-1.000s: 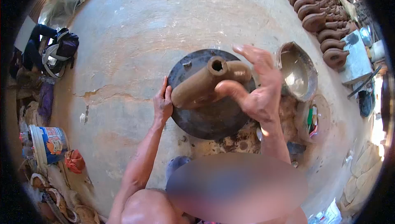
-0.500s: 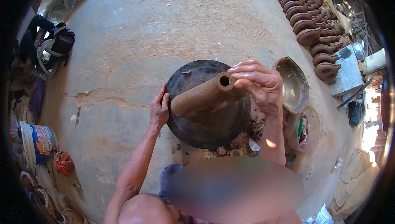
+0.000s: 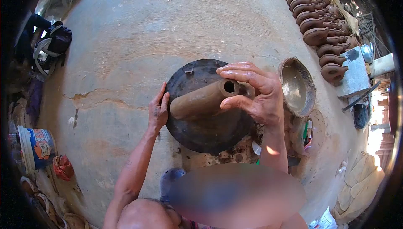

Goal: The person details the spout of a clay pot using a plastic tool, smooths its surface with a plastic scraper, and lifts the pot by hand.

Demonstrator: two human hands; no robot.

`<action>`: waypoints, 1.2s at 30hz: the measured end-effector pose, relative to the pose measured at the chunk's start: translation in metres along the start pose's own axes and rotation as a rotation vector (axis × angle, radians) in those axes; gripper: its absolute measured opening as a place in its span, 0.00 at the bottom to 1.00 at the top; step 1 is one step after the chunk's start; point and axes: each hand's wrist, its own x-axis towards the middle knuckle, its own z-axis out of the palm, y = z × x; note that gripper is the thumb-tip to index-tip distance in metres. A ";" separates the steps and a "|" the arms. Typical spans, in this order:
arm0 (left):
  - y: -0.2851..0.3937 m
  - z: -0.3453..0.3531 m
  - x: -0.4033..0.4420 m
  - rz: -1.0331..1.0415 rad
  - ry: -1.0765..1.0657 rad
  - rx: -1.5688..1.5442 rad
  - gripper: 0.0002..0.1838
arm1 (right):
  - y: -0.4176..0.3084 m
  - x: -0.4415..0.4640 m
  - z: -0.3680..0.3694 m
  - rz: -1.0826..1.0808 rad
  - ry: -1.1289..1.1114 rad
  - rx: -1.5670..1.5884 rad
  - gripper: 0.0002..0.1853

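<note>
A tall, hollow clay cylinder (image 3: 197,98) stands on a dark round turntable (image 3: 205,138), its open mouth facing up towards me. My left hand (image 3: 158,110) rests against the turntable's left edge, with its fingers stretched out. Around the cylinder's mouth curves my right hand (image 3: 264,92), its thumb on the near side and its wet-looking fingers on the far side, spread apart. Whether those fingertips press on the clay I cannot tell. A small scrap (image 3: 189,71) lies near the turntable's far edge.
Right of the turntable sits a bowl (image 3: 298,88) with murky liquid. Rows of brown clay pieces (image 3: 312,21) line the back right, near a pale block (image 3: 354,75). A labelled bucket (image 3: 40,147) and a dark bag (image 3: 58,42) stand at the left.
My right hand has shifted left and opened from a pinch at the cylinder's rim to a wider spread around its top. My left hand is still at the turntable's edge.
</note>
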 end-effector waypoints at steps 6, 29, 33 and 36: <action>-0.006 0.001 0.003 -0.020 -0.009 0.004 0.27 | 0.008 -0.007 0.006 -0.002 0.083 0.067 0.29; -0.002 -0.002 0.043 -0.043 -0.150 -0.037 0.26 | 0.025 -0.004 -0.022 -0.133 0.040 0.044 0.15; 0.002 -0.003 0.045 -0.064 -0.166 -0.013 0.26 | 0.026 -0.021 -0.021 -0.002 0.195 0.079 0.16; 0.004 -0.003 0.044 -0.067 -0.169 -0.018 0.25 | 0.001 0.001 -0.008 -0.061 0.208 -0.089 0.29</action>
